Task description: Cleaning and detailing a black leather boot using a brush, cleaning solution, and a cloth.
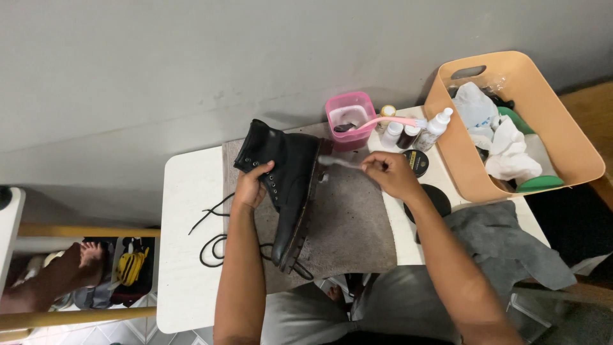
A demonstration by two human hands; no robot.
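Boot (287,185), black leather lace-up, lies on its side on the grey mat (351,223) w/ the lugged sole turned toward your right hand and the shaft pointing at the wall. As for progress: the lace is already out, since the eyelets look bare and a black lace (211,246) lies loose on the white table (185,255) left of the boot, partly trailing under it. Cleaning looks to be in hand rather than done; I judge you're at the sole edge near the heel, and the rest of the welt and upper seem yet to be worked, though leather finish is too dark to tell. Your left hand (251,186) sits on the upper by the eyelet row, fingers curled over the leather, thumb on top, steadying it; forearm runs straight up from your lap. Your right hand (391,174) is right of the boot, fingers pinched on the handle of a small white brush (341,163) whose head touches the sole edge; wrist bent inward, elbow out. Beyond the boot, near the wall: pink tub (350,118) w/ a pink toothbrush (389,120) across it, small bottles (408,131), a polish tin (416,163). Further right of the boot: tan bin (562,140) of rags, grey cloth (504,243).
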